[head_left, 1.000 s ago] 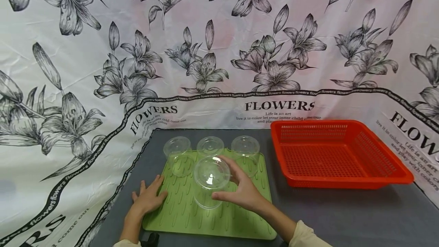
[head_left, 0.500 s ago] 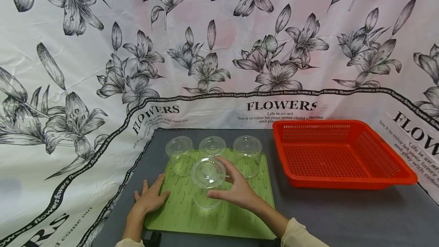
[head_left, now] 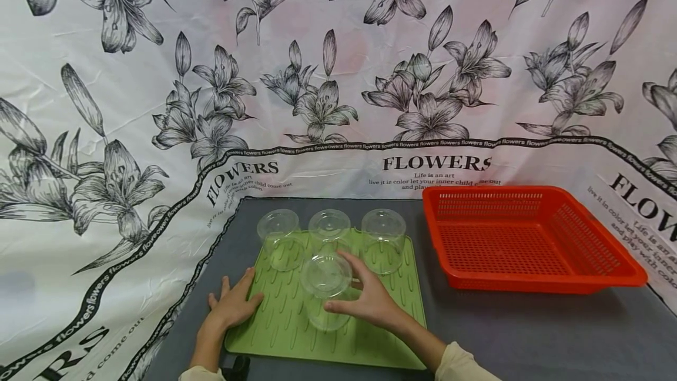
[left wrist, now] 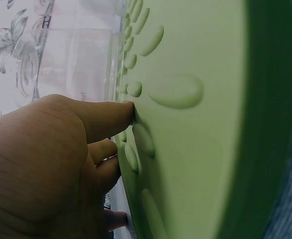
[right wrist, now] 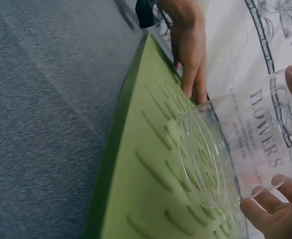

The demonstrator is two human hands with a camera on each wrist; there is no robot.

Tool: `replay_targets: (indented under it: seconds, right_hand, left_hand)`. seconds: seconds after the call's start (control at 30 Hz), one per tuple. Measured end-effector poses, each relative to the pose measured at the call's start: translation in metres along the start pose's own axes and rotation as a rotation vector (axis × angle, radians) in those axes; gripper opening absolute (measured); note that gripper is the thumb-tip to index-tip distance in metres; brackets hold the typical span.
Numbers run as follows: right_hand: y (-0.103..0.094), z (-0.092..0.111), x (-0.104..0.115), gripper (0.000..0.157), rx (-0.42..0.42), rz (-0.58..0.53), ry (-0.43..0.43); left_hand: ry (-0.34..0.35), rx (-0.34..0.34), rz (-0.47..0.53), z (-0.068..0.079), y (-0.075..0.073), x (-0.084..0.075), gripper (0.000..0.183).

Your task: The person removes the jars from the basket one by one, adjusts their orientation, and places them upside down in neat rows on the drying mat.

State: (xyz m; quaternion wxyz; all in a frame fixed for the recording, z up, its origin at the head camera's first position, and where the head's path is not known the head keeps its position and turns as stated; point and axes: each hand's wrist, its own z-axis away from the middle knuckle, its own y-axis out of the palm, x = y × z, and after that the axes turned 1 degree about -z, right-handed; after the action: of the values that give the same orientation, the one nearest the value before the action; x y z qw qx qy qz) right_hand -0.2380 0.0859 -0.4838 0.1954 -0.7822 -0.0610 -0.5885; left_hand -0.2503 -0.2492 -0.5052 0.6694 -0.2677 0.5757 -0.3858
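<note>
My right hand [head_left: 368,300] grips a clear, round plastic container [head_left: 326,278] by its side, thumb at the front and fingers behind. In the right wrist view this container [right wrist: 255,149] has one ringed end close over the green mat [right wrist: 150,164]. Raised ribs cover the mat [head_left: 275,334]. My left hand [head_left: 229,308] rests on the mat's left edge, fingers spread; in the left wrist view its thumb touches the ribbed face. Along the mat's far side stand three similar clear containers, at left [head_left: 280,240], middle [head_left: 329,228] and right [head_left: 383,243].
A red perforated plastic basket [head_left: 534,287] sits to the right of the mat on the grey table cover [head_left: 508,334]. Behind and to the left hangs a white cloth [head_left: 328,175] printed with black flowers and lettering.
The right hand has lowered the container slightly toward the near part of the mat. The left hand stays at the mat's edge, and the head view has shifted a little.
</note>
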Motion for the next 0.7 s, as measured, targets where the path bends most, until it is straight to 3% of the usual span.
replay_targets:
  seconds: [0.7]
  right_hand:
    - [0.0057,0.0009,-0.0055,0.104,-0.018,0.061,-0.014]
  left_hand:
    - [0.006,0.001,0.005,0.0012,-0.0003,-0.0027,0.074]
